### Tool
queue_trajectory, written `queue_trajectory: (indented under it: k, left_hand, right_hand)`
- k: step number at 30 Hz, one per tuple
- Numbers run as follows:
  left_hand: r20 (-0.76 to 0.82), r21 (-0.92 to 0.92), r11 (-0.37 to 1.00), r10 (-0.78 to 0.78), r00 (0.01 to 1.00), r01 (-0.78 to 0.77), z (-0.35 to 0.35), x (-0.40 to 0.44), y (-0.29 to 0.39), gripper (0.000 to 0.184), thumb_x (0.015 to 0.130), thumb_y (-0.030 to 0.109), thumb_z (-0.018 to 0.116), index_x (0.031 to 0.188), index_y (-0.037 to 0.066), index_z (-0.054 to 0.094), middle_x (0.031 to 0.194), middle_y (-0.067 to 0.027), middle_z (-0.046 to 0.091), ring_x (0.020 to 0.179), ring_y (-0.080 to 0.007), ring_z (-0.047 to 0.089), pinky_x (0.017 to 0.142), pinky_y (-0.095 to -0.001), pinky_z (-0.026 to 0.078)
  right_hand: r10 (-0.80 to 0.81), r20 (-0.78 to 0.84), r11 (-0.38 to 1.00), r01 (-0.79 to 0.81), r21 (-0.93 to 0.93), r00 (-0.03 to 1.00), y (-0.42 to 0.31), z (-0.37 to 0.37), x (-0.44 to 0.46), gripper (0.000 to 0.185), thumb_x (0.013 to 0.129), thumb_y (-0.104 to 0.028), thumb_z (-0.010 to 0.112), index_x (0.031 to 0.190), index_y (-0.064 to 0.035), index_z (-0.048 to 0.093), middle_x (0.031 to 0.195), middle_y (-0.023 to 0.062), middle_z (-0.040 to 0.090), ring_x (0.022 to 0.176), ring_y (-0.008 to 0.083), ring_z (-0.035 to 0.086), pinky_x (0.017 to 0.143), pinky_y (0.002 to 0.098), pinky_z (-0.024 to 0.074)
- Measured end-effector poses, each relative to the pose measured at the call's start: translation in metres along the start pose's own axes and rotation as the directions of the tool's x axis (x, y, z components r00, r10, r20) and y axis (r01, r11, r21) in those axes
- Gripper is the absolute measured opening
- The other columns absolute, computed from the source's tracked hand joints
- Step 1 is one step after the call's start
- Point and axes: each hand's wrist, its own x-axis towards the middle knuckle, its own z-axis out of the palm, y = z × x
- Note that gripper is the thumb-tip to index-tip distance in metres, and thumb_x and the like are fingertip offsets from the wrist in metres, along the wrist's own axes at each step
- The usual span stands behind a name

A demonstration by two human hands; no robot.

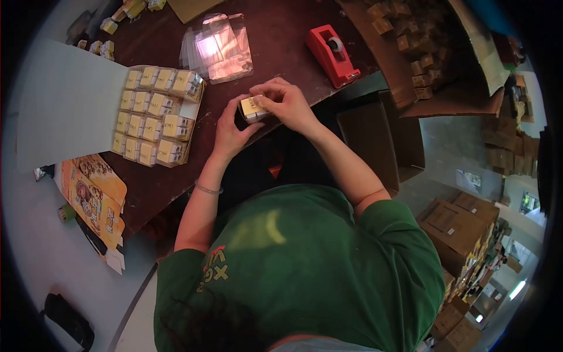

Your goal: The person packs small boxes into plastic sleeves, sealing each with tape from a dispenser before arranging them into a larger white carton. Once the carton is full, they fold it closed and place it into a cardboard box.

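Note:
Over the table's near edge, a small yellow-topped box is held between my two hands. My left hand curls round its left and lower side, thumb toward the front. Fingers of my right hand pinch its upper right part. Dark print shows on the yellow top, and its sides look white or clear; my fingers cover much of it. To the left, a display carton with a raised white lid holds rows of similar small boxes. One spot at its right side shows a gap in the rows.
Flat clear plastic sleeves lie beyond my hands on the dark red table. A red tape dispenser stands right of them. Cardboard boxes are at the right, and a printed orange carton hangs at the left edge.

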Motion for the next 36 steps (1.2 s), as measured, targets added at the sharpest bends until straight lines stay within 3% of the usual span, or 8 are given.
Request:
queue_trajectory:
  k: [4, 8, 11, 15, 21, 29, 32, 36]
  left_hand:
    - [0.16, -0.814, 0.531, -0.189, 0.969, 0.237, -0.013, 0.012, 0.012, 0.051, 0.098, 0.028, 0.058, 0.141, 0.003, 0.046, 0.128, -0.0098, 0.059, 0.115, -0.019, 0.057, 0.101, -0.0329, 0.043]
    - [0.203, -0.592, 0.763, -0.168, 0.965, 0.258, -0.004, 0.027, 0.015, 0.045, 0.095, 0.018, 0.059, 0.137, 0.003, 0.051, 0.117, -0.0071, 0.065, 0.109, -0.0121, 0.057, 0.097, -0.0279, 0.043]
    - [0.226, -0.582, 0.768, -0.163, 0.96, 0.268, -0.008, 0.027, 0.019, 0.044, 0.094, 0.018, 0.06, 0.134, 0.003, 0.054, 0.115, -0.0069, 0.066, 0.105, -0.0124, 0.059, 0.093, -0.0273, 0.047]
    - [0.266, -0.576, 0.756, -0.187, 0.946, 0.311, -0.009, 0.024, 0.012, 0.036, 0.094, 0.02, 0.059, 0.125, 0.002, 0.059, 0.109, -0.0039, 0.065, 0.1, -0.0104, 0.061, 0.089, -0.0248, 0.048]
    - [0.243, -0.628, 0.73, -0.147, 0.959, 0.271, -0.009, 0.024, 0.011, 0.028, 0.094, 0.012, 0.058, 0.119, -0.001, 0.062, 0.108, -0.0051, 0.067, 0.098, -0.0104, 0.062, 0.087, -0.0253, 0.05]
    - [0.134, -0.628, 0.761, -0.097, 0.986, 0.16, 0.003, 0.02, -0.006, 0.03, 0.098, 0.021, 0.051, 0.119, 0.001, 0.058, 0.107, -0.0043, 0.063, 0.102, -0.0112, 0.058, 0.091, -0.026, 0.045]
    - [0.311, -0.833, 0.46, -0.071, 0.948, 0.307, -0.011, 0.019, 0.008, 0.066, 0.087, 0.034, 0.065, 0.139, 0.001, 0.041, 0.131, -0.0129, 0.052, 0.123, -0.0195, 0.05, 0.106, -0.0327, 0.037]
    - [0.364, -0.437, 0.883, 0.001, 0.931, 0.169, -0.021, 0.011, 0.013, 0.09, 0.071, 0.018, 0.08, 0.147, 0.005, 0.034, 0.137, -0.0139, 0.05, 0.132, -0.0225, 0.044, 0.111, -0.0362, 0.033]
  right_hand:
    - [-0.065, -0.011, 0.996, 0.066, 0.065, 0.998, 0.005, 0.006, -0.004, 0.024, 0.09, -0.01, 0.066, 0.113, -0.0037, 0.07, 0.098, 0.005, 0.059, 0.079, 0.01, 0.057, 0.071, 0.0234, 0.0472]
    - [-0.454, -0.379, 0.891, 0.418, -0.177, 0.807, 0.007, 0.002, -0.023, 0.022, 0.091, -0.003, 0.062, 0.113, -0.0014, 0.067, 0.107, 0.0085, 0.062, 0.091, 0.0146, 0.062, 0.077, 0.0252, 0.0493]
    - [-0.837, -0.025, 0.509, 0.761, -0.404, 0.547, -0.013, -0.007, -0.042, 0.03, 0.081, -0.001, 0.072, 0.11, -0.0054, 0.068, 0.101, 0.0136, 0.066, 0.087, 0.0269, 0.065, 0.075, 0.0341, 0.0536]
    - [-0.357, -0.013, 0.892, 0.336, -0.302, 0.934, -0.05, -0.001, -0.022, 0.029, 0.083, -0.01, 0.073, 0.111, -0.009, 0.068, 0.098, 0.0089, 0.061, 0.084, 0.026, 0.064, 0.071, 0.0339, 0.0523]
    - [-0.378, 0.312, 0.826, 0.469, -0.311, 0.872, -0.046, -0.014, -0.005, 0.022, 0.084, -0.017, 0.072, 0.105, -0.0087, 0.072, 0.097, 0.0079, 0.063, 0.087, 0.0262, 0.062, 0.079, 0.0366, 0.0504]
    - [-0.36, -0.036, 0.909, 0.342, -0.237, 0.932, -0.02, 0.007, -0.009, 0.02, 0.085, -0.011, 0.07, 0.105, -0.0083, 0.074, 0.096, 0.0059, 0.063, 0.095, 0.0236, 0.055, 0.085, 0.034, 0.0457]
    - [-0.252, -0.025, 0.953, 0.243, -0.181, 0.967, -0.013, 0.004, -0.006, 0.02, 0.083, -0.013, 0.072, 0.103, -0.0086, 0.075, 0.095, 0.0055, 0.063, 0.094, 0.023, 0.055, 0.085, 0.0342, 0.0459]
    - [-0.151, 0.205, 0.961, 0.192, -0.201, 0.967, -0.014, -0.015, 0.004, 0.018, 0.084, -0.021, 0.073, 0.098, -0.0109, 0.076, 0.096, 0.004, 0.065, 0.096, 0.0225, 0.056, 0.086, 0.0349, 0.0463]
